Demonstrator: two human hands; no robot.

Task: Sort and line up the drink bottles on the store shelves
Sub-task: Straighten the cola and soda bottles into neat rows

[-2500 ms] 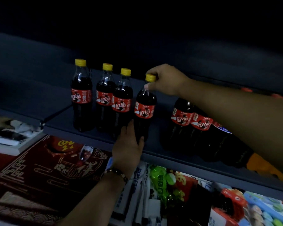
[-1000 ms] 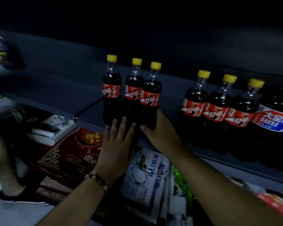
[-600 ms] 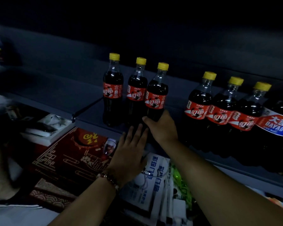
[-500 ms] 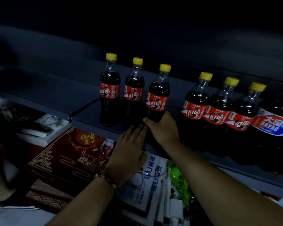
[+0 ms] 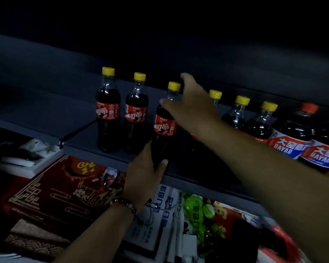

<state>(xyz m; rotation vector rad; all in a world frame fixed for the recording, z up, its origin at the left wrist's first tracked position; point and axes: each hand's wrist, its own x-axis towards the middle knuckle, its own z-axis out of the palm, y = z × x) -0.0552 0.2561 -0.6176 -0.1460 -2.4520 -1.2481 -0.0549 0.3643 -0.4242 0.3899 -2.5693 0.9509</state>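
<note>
Three small cola bottles with yellow caps and red labels stand on the dark shelf (image 5: 80,138): one at the left (image 5: 108,111), one beside it (image 5: 136,112), and a third (image 5: 163,128) set a little apart, nearer the shelf's front edge. My left hand (image 5: 142,173) grips the base of that third bottle, fingers on its left and thumb on its right. Blurred, my right hand (image 5: 190,105) reaches in at its neck with the fingers spread, the thumb by the bottle's shoulder. Behind my right arm stand three more small cola bottles (image 5: 242,111), partly hidden.
Two large cola bottles with blue and red Dayao labels (image 5: 291,143) stand at the far right of the shelf. Below the shelf lie a red gift box (image 5: 65,188), a white box (image 5: 27,160) and several packets (image 5: 198,211). Left of the bottles the shelf is bare.
My right hand has risen from the third bottle's base to its neck. My left hand has moved from below the shelf edge onto that bottle's base. The bottle now stands apart from the other two.
</note>
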